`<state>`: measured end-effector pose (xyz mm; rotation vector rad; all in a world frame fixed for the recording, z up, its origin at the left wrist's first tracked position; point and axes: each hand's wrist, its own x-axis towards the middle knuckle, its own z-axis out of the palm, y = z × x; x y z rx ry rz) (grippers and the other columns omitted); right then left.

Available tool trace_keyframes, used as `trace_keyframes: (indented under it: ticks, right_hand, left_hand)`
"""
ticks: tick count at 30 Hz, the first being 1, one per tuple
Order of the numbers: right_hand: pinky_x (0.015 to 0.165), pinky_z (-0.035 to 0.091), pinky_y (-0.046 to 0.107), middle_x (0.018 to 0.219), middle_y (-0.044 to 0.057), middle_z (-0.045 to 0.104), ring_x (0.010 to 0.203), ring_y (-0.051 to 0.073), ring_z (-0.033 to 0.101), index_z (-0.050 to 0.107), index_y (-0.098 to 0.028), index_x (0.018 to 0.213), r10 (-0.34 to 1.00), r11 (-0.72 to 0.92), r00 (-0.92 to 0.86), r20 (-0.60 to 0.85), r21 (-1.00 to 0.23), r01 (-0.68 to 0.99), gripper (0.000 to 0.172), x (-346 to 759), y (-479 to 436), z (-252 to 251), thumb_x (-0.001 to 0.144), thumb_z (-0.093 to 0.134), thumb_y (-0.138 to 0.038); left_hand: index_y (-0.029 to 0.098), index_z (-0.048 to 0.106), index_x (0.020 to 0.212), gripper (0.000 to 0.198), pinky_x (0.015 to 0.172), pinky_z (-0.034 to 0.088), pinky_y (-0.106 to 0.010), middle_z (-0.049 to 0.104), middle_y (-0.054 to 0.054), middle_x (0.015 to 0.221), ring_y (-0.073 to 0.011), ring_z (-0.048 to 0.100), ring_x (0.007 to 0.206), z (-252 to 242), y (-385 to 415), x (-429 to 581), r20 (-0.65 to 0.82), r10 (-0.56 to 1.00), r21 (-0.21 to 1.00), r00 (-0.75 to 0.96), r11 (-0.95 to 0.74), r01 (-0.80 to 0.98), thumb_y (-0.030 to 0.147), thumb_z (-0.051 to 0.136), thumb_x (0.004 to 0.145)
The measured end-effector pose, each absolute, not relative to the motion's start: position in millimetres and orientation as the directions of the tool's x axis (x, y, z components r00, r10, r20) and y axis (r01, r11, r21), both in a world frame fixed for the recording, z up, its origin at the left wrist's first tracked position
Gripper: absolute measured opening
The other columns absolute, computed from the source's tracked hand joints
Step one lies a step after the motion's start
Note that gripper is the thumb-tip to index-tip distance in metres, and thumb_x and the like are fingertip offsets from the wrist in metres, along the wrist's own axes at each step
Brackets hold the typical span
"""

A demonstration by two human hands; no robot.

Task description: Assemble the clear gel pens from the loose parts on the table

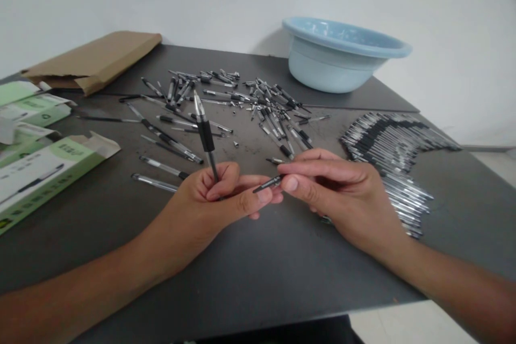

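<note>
My left hand (217, 193) is closed around a black-gripped pen (205, 131), which stands nearly upright with its metal tip pointing up. Its thumb also presses on a small dark piece with white lettering, a pen cap (268, 184). The other end of this cap is pinched by the thumb and fingers of my right hand (334, 180). A thin dark tip pokes out just above the right fingertips; what it belongs to is hidden. Loose pens and pen parts (274, 113) lie scattered beyond both hands.
A light blue basin (330, 64) stands at the back right. Many pens (387, 145) lie side by side in a row at the right. A brown paper bag (100, 59) and green-white boxes (52, 166) are at the left on the dark table (250, 279).
</note>
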<state>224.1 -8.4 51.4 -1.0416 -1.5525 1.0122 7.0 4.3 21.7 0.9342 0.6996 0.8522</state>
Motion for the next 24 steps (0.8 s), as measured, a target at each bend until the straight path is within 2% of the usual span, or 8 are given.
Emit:
trace_keyframes:
  ticks: [2, 5, 7, 11, 14, 18, 21, 24]
  right_hand:
    - [0.050, 0.050, 0.019, 0.092, 0.000, 0.079, 0.068, 0.008, 0.066, 0.087, -0.033, 0.101, 0.955, 0.275, -0.157, 0.253, -0.952, 0.134, 0.022, 223.4, -8.8, 51.9, 0.085, 0.087, -0.019]
    - [0.047, 0.047, 0.018, 0.090, 0.000, 0.080, 0.065, 0.008, 0.065, 0.087, -0.032, 0.098, 0.960, 0.262, -0.138, 0.243, -0.955, 0.139, 0.022, 223.8, -9.2, 53.1, 0.081, 0.090, -0.019]
    - [0.048, 0.048, 0.016, 0.089, -0.001, 0.081, 0.067, 0.008, 0.067, 0.088, -0.032, 0.095, 0.965, 0.245, -0.129, 0.227, -0.958, 0.147, 0.023, 224.6, -9.3, 54.0, 0.077, 0.092, -0.017]
    - [0.056, 0.055, 0.014, 0.089, -0.002, 0.083, 0.071, 0.009, 0.072, 0.088, -0.033, 0.092, 0.969, 0.234, -0.125, 0.213, -0.953, 0.190, 0.026, 227.0, -9.0, 56.4, 0.072, 0.096, -0.018]
    - [0.063, 0.059, 0.013, 0.087, -0.004, 0.084, 0.072, 0.009, 0.075, 0.088, -0.035, 0.089, 0.973, 0.220, -0.121, 0.197, -0.953, 0.211, 0.029, 229.2, -8.8, 58.8, 0.069, 0.098, -0.016]
    - [0.067, 0.063, 0.016, 0.089, -0.004, 0.085, 0.076, 0.011, 0.077, 0.088, -0.034, 0.090, 0.958, 0.271, -0.159, 0.238, -0.932, 0.241, 0.030, 231.8, -9.3, 61.6, 0.069, 0.097, -0.014]
    - [0.074, 0.067, 0.021, 0.092, -0.002, 0.085, 0.081, 0.015, 0.080, 0.088, -0.032, 0.090, 0.949, 0.302, -0.170, 0.265, -0.917, 0.259, 0.027, 233.3, -11.2, 63.5, 0.071, 0.096, -0.014]
    - [0.069, 0.070, 0.025, 0.086, -0.002, 0.085, 0.074, 0.018, 0.081, 0.087, -0.033, 0.092, 0.960, 0.266, -0.167, 0.226, -0.923, 0.277, 0.027, 235.3, -13.4, 64.8, 0.071, 0.097, -0.018]
  left_hand:
    - [0.019, 0.030, 0.063, 0.061, 0.071, 0.054, -0.011, 0.081, -0.001, 0.083, -0.0111, 0.077, 0.089, 24.2, 3.5, 8.0, -0.148, 0.874, 0.897, 0.463, 0.315, -0.309, 0.016, 0.083, 0.091]
    - [0.018, 0.031, 0.059, 0.062, 0.054, 0.046, -0.009, 0.073, 0.003, 0.067, -0.0067, 0.067, 0.064, 32.1, 2.4, 9.4, -0.162, 0.892, 0.900, 0.421, 0.309, -0.308, 0.017, 0.088, 0.084]
    - [0.018, 0.032, 0.057, 0.063, 0.050, 0.044, -0.010, 0.073, 0.003, 0.066, -0.0063, 0.063, 0.058, 37.5, 1.6, 9.8, -0.167, 0.899, 0.907, 0.405, 0.301, -0.294, 0.017, 0.090, 0.081]
    - [0.019, 0.031, 0.057, 0.063, 0.054, 0.050, -0.015, 0.083, -0.003, 0.089, -0.0139, 0.074, 0.071, 42.4, -0.7, 8.9, -0.149, 0.912, 0.947, 0.382, 0.243, -0.210, 0.022, 0.091, 0.079]
    - [0.019, 0.031, 0.058, 0.064, 0.057, 0.053, -0.018, 0.084, -0.003, 0.093, -0.0189, 0.078, 0.079, 41.7, -2.3, 7.2, -0.122, 0.925, 0.973, 0.361, 0.183, -0.141, 0.026, 0.091, 0.079]
    - [0.020, 0.031, 0.058, 0.066, 0.053, 0.050, -0.017, 0.084, -0.002, 0.085, -0.0156, 0.074, 0.070, 41.4, -3.2, 6.1, -0.099, 0.935, 0.989, 0.341, 0.129, -0.066, 0.033, 0.091, 0.079]
    - [0.020, 0.030, 0.058, 0.066, 0.052, 0.050, -0.018, 0.084, -0.003, 0.087, -0.0154, 0.073, 0.069, 42.0, -3.6, 6.9, -0.098, 0.932, 0.993, 0.350, 0.116, -0.031, 0.035, 0.091, 0.079]
    - [0.021, 0.031, 0.057, 0.065, 0.052, 0.050, -0.019, 0.084, -0.003, 0.087, -0.0160, 0.073, 0.068, 42.0, -3.4, 8.2, -0.086, 0.930, 0.994, 0.358, 0.102, -0.025, 0.035, 0.090, 0.080]
